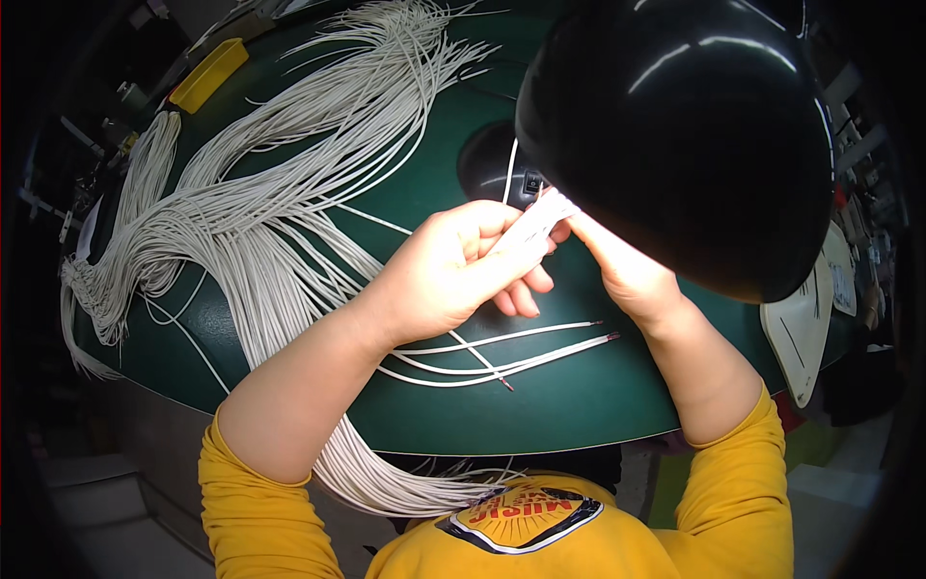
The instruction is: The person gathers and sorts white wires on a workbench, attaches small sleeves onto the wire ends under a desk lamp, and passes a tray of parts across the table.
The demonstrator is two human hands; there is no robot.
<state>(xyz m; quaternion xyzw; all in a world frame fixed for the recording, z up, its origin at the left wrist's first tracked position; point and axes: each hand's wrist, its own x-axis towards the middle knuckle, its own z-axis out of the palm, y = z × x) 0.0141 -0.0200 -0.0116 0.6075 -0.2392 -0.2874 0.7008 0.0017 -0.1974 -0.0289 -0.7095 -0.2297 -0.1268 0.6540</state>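
a glossy black lamp shade (675, 145) is hung nearest the camera, over and to the right of the fingertips. beneath its rim a slim white piece (540, 220), bleached by glare, is pinched between the thumb and fingers of the left hand (439, 265); it is presumably held there so that small details are well lit. the right hand (637, 275) is brought in from the other side, its fingertips partly hidden by the shade, so whether they are clamped or apart cannot be told. a dark switch (532, 181) can be seen just beyond the fingers. a large bundle of white wires (256, 232) is spread to the left of the left fingers, perhaps kept there for easy reach, and part of it is draped over the near edge. coppery ends of loose wires (610, 338) are laid out nearer the body than the fingers. all is borne by a dark green tabletop (540, 415); a yellow tray (209, 75) is set far left of the fingers, and the room's edges are lost in shadow.
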